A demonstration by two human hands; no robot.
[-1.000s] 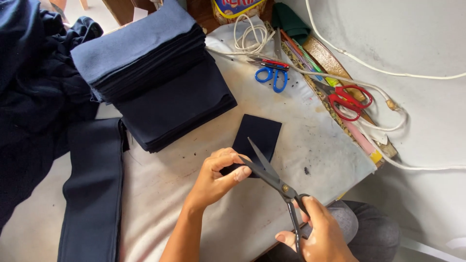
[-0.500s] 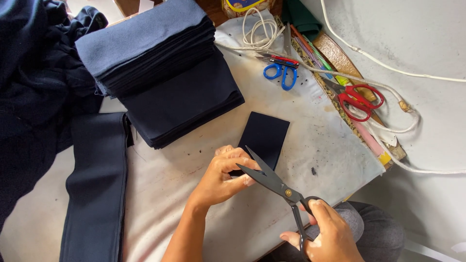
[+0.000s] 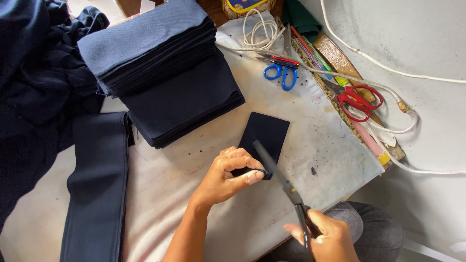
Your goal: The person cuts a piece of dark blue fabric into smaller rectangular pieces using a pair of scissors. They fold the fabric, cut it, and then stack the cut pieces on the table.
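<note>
Head view: looks down on a pale cloth-covered surface (image 3: 184, 184), the person seated at its near edge.
Left hand (image 3: 228, 177): grip closed, thumb and forefinger pinching the near corner of a small dark navy fabric piece (image 3: 264, 136).
Fabric piece: lies flat near the middle of the surface, only its near corner drawn into the pinch.
Right hand (image 3: 325, 237): grip wrapped round the handles of black scissors (image 3: 281, 182), low in the frame and partly cut off.
Scissors: blades blurred, pointing up-left toward the pinched corner; tips sit over the fabric just beside the left fingers. Cannot tell whether the blades are parted.
Stack: folded navy cloth pieces (image 3: 165, 77) piled up-left of the small piece, apart from it.
Strip: long navy band (image 3: 99, 179) lying along the left side of the surface.
Loose heap: dark cloth (image 3: 34, 87) at far left.
Right edge: blue-handled scissors (image 3: 281, 73), red-handled scissors (image 3: 359, 99), a patterned ruler (image 3: 335, 104) and a white cord (image 3: 388, 92) looping through them.
Doing it well: my judgement is that the corner wants to be held taut and the fingers kept back from the blade line; short snips with the tips, cloth lifted slightly off the surface so the cover beneath is not caught.
Risk: thumb is very near the blades.
</note>
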